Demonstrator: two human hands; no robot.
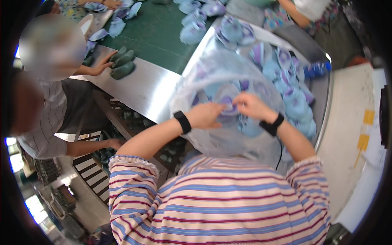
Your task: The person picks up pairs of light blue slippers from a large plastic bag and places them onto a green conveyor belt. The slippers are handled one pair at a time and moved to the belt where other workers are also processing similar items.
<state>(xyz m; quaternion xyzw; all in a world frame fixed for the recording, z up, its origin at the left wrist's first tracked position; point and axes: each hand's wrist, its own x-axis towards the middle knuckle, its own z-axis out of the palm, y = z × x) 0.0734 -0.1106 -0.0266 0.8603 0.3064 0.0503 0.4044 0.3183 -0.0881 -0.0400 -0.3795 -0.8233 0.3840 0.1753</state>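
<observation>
A large clear plastic bag (208, 139) lies open before me, with light-blue and purple pieces shaped like shoe uppers inside it. At the bag's mouth, my left hand (206, 115) and my right hand (253, 107) come together over one purple and light-blue shoe upper (227, 100). The fingers of both hands are closed at its purple edge, with a small pale patch between them. Motion blur softens the fingertips. Each wrist wears a black band. More shoe uppers (296, 102) lie heaped to the right of the bag.
A metal-edged table (151, 96) with a green top extends ahead, bearing more uppers (193, 30). At left, a co-worker's hand (102, 65) touches dark green foot-shaped forms (122, 65). A blue bottle (317, 69) lies at the right rim, beside a pale board (347, 118).
</observation>
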